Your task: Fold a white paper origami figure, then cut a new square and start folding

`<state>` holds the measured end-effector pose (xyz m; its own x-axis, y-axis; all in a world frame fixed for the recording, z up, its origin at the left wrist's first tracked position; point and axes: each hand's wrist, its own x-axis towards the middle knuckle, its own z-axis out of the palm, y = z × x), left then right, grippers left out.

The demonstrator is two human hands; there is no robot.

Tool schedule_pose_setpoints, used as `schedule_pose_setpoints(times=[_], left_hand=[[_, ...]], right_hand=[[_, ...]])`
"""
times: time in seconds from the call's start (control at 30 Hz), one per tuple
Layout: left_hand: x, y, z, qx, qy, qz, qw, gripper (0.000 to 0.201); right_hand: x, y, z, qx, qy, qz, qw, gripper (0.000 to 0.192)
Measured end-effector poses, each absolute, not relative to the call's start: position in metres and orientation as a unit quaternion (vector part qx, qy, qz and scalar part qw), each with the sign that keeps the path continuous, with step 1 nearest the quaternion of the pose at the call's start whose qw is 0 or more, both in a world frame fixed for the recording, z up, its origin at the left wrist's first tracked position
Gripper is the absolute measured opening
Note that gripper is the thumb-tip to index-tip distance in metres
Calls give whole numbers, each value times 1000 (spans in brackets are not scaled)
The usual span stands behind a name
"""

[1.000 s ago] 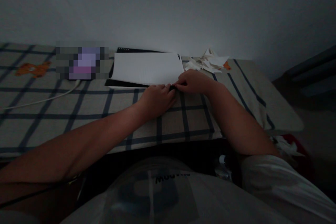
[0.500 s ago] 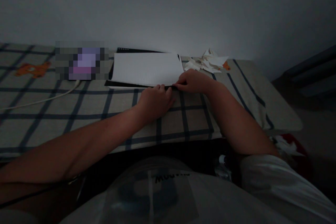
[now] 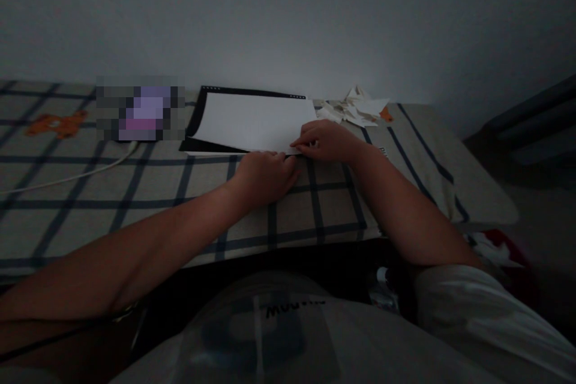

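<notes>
A white sheet of paper (image 3: 256,120) lies over a black hole-punched cover (image 3: 197,114), with its left side bowed up a little. Small holes run along the cover's far edge. A paler layer shows under the near edge. My left hand (image 3: 267,177) is curled at that near edge, its fingertips on top and the thumb towards me. My right hand (image 3: 330,139) is closed in a pinch at the paper's near right corner, partly covering it. Exactly what lies between the left fingers is hidden.
Torn paper scraps (image 3: 355,109) lie to the right, beside a small orange piece (image 3: 386,114). On the left are a blurred-out phone (image 3: 146,111) with a white cable (image 3: 103,165) and an orange cutout (image 3: 56,124). A checked cloth (image 3: 157,216) covers the table against the wall.
The white paper has shifted right and away from the cover's left and near edges, baring more black. My right fingers have moved slightly left; my left hand stays nearly in place.
</notes>
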<state>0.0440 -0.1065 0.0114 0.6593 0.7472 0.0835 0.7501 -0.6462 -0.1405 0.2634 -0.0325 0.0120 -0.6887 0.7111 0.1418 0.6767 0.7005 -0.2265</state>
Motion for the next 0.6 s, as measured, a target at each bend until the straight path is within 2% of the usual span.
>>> schedule_pose_setpoints(times=[0.3,0.6], left_hand=[[42,-100,8,-902,-420,-27,98,48],[44,-100,8,-902,-424,-11,87,54]], right_hand=[[266,-25,0,-375,-914,74,140,28],[266,-22,0,-393,-909,53,125,29]])
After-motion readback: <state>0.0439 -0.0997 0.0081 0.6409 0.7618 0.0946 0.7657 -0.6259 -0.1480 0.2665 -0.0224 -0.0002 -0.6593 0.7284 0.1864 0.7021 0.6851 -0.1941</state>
